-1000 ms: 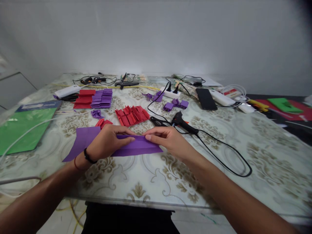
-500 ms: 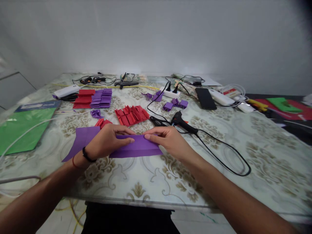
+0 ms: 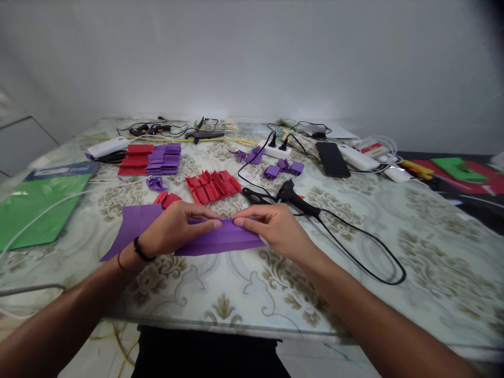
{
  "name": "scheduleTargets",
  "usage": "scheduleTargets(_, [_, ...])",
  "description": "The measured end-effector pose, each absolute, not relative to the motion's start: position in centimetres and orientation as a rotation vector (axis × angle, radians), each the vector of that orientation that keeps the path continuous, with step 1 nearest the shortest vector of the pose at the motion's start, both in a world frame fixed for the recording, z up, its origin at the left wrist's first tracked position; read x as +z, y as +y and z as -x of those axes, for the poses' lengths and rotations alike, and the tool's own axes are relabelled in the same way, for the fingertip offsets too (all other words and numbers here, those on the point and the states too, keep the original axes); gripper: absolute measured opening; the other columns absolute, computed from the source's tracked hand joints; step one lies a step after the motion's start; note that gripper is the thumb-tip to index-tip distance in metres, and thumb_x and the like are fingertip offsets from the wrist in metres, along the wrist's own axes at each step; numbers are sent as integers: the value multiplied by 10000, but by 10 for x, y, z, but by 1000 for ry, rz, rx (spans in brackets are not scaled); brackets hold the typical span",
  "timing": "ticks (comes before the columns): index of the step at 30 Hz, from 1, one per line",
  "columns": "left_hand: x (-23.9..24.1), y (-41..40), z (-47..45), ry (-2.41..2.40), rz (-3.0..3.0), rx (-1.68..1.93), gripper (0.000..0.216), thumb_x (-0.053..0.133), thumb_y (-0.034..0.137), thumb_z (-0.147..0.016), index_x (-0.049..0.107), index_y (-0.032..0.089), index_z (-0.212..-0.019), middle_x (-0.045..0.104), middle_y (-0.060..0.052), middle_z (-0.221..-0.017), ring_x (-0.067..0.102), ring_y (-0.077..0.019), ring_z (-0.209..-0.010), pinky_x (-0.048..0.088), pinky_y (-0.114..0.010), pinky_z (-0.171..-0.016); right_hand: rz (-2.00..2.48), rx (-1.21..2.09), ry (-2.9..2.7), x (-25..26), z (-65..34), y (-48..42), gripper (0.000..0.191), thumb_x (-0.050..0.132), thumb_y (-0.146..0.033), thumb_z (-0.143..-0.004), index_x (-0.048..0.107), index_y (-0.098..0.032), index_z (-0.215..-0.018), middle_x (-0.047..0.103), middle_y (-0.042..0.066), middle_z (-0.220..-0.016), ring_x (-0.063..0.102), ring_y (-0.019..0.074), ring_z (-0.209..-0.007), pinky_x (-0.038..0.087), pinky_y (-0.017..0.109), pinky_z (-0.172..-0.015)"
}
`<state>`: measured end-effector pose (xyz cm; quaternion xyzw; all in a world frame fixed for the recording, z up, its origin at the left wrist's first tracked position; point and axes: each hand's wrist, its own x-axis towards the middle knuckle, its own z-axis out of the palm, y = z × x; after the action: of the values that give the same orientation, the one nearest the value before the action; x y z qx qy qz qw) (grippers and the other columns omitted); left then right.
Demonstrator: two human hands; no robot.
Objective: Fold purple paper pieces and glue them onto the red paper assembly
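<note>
A creased sheet of purple paper [image 3: 226,239] lies in front of me, its far edge pinched between thumbs and fingers. My left hand [image 3: 179,226] is closed on that edge near the middle, and my right hand [image 3: 271,226] is closed on it just to the right, the thumbs close together. Under my left wrist and beyond it rests a second purple sheet [image 3: 132,228]. Just past my fingers sit pleated red paper pieces [image 3: 212,186] and a smaller red paper piece [image 3: 167,199], partly hidden by my left hand.
Right of my hands lie a black glue gun [image 3: 295,199] with a looping cord and black-handled scissors [image 3: 255,196]. A phone [image 3: 333,159] and power strip [image 3: 275,150] are farther back. Folded purple paper [image 3: 163,158] and a green packet [image 3: 39,210] are at left.
My thumbs have moved slightly along and over the far edge of the purple paper. Its near part has tilted a little; everything else stays put.
</note>
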<state>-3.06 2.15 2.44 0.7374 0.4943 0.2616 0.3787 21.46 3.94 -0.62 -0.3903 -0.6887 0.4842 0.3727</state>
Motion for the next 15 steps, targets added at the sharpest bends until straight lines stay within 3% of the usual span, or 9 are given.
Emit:
scheduleTargets(4, [24, 22, 32, 1289, -1975, 636, 291, 692, 443, -908, 849, 198, -890, 852, -4, -895, 754, -183, -794, 528, -229, -701, 1022, 1180, -1773, -6, -214, 38, 174, 772, -357, -853, 865, -233, -934, 844, 36, -900, 747, 184, -768, 544, 271, -678])
scheduleTargets(12, [24, 20, 32, 1258, -2025, 659, 248, 692, 373, -912, 865, 216, -996, 862, -6, -976, 789, -188, -839, 567, -226, -760, 1015, 1109, -1915, -1, -212, 33, 162, 763, -308, -880, 852, -243, -998, 851, 27, -1002, 784, 201, -898, 578, 293, -821])
scheduleTargets(15, [23, 19, 31, 1233, -2050, 659, 229, 699, 347, -911, 867, 215, -995, 863, -7, -954, 790, -178, -810, 574, -220, -768, 1007, 1082, -1954, -1, -210, 31, 142, 740, -293, -907, 852, -242, -979, 853, 11, -971, 783, 186, -868, 568, 279, -805])
